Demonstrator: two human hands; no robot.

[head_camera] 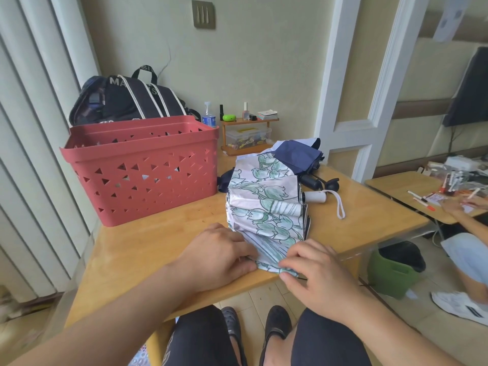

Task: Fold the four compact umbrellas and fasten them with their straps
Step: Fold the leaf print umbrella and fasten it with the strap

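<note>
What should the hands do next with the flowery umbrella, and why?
Probably keep gathering the loose cloth into neat pleats. The flowery umbrella lies spread and rumpled on the table, while the left hand and right hand pinch its near edge. No strap is around it yet.

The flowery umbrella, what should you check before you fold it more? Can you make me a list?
1. Both hands on the cloth: ok, left hand and right hand pinch the flowery umbrella at its near edge.
2. Umbrella lying on the table: ok.
3. Pleats all lined up: not ok, still loose and fanned out.
4. White handle free: ok.
5. Fastening strap found: cannot tell, none visible.
</note>
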